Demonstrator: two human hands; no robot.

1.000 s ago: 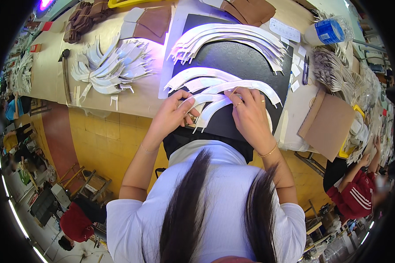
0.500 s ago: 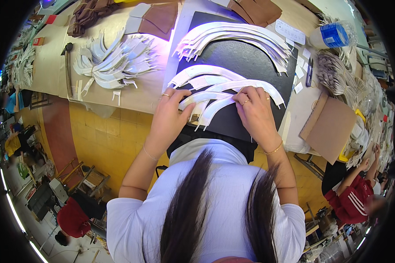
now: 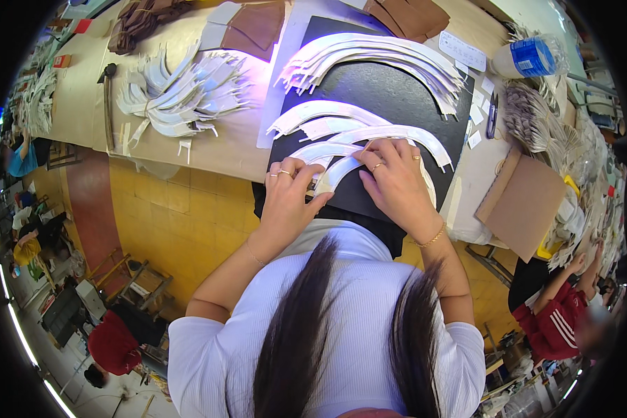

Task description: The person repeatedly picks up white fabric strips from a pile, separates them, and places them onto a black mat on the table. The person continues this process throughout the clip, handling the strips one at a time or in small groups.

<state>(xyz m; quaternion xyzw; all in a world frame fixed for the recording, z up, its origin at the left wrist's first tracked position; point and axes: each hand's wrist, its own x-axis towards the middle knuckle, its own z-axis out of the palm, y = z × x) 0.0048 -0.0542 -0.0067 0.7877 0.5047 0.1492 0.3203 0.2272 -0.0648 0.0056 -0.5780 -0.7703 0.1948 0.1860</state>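
Observation:
A curved white strip (image 3: 338, 172) arches between my hands near the front of a black board (image 3: 383, 85). My left hand (image 3: 289, 195) is closed on its lower left end, the fingertips bent over it. At its upper right end, the fingers of my right hand (image 3: 399, 177) pinch the strip, partly covering it. Just beyond, more curved white strips (image 3: 404, 134) lie overlapping one another on the board. A fanned stack of similar strips (image 3: 369, 47) rests at the board's far side.
Left of the board lies a tied bundle of white strips (image 3: 181, 94), with a hammer (image 3: 108, 104) beyond it. Brown pieces (image 3: 258, 28) lie at the back. To the right are a bottle (image 3: 526, 58), a pen (image 3: 492, 118), brown cardboard (image 3: 526, 202) and a seated co-worker (image 3: 554, 317).
My left hand has shifted right and nearer to me along the strip's left end. My right hand has moved slightly left, over the strip's upper end.

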